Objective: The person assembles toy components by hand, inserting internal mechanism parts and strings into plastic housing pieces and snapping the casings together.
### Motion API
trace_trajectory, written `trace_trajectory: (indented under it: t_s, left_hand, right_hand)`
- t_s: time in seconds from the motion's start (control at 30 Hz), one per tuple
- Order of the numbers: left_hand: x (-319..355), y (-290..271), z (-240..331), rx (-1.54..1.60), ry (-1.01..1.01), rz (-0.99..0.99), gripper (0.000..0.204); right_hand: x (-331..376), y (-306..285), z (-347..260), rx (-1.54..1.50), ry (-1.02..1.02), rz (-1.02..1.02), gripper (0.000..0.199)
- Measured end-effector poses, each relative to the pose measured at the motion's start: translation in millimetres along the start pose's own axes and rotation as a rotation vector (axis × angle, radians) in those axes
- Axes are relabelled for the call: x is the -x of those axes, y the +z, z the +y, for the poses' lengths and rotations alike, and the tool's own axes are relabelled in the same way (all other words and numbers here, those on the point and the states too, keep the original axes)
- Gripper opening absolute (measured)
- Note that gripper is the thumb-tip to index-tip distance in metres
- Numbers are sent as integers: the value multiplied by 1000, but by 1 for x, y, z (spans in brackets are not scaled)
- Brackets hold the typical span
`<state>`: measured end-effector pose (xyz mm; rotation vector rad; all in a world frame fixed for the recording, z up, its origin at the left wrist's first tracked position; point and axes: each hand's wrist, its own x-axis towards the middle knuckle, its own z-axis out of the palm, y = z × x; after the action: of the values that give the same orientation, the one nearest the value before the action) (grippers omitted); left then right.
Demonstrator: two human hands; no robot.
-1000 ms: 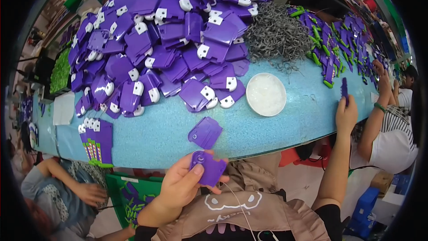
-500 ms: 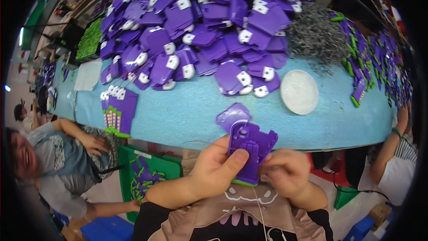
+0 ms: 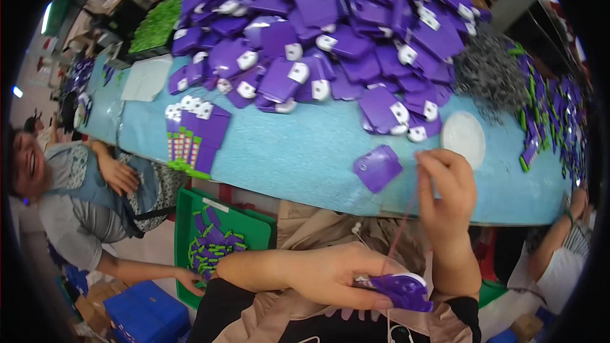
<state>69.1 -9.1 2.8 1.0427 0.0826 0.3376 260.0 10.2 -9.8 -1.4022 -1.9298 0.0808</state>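
Observation:
My left hand [image 3: 330, 273] is closed round a small purple plastic casing [image 3: 410, 295] with a white edge, tilted low in front of my apron. Raised to the right and above it, my right hand [image 3: 450, 190] pinches the upper end of a thin reddish strand [image 3: 405, 222]. The strand stretches down to the casing; where it ends there is hidden. On the table just left of my right fingertips lies a flat purple plate [image 3: 378, 168]. Behind that hand is a white round dish [image 3: 463, 140].
A large heap of purple casings [image 3: 318, 9] with white parts covers the back, beside a dark grey tangle [image 3: 489, 73]. Fanned purple-and-green pieces [image 3: 197, 133] lie left. Below the table edge stands a green crate [image 3: 254, 222], with another person's hand [image 3: 189, 279] at it.
My left hand has lowered and turned the casing towards me. My right hand has risen away from it, drawing the reddish strand out. The view has shifted, so the table appears further right.

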Motion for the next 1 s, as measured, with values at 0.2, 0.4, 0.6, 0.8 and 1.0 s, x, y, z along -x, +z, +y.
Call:
trace_trajectory:
  t_s: [0.2,0.4,0.6,0.8,1.0]
  left_hand:
    - [-13,0,-3,-424,69,175,25]
    - [-16,7,-14,-222,16,371,24]
    - [-20,1,-17,-254,-6,404,23]
    - [-21,3,-9,-161,-30,400,20]
    - [-22,4,-5,-208,-81,410,17]
  right_hand:
    - [36,-22,7,-614,449,-6,15]
    - [38,-30,9,-730,301,91,19]
    - [38,-31,4,-833,218,211,22]
    - [44,-29,1,-889,277,285,19]
    - [49,-36,2,-819,224,207,19]
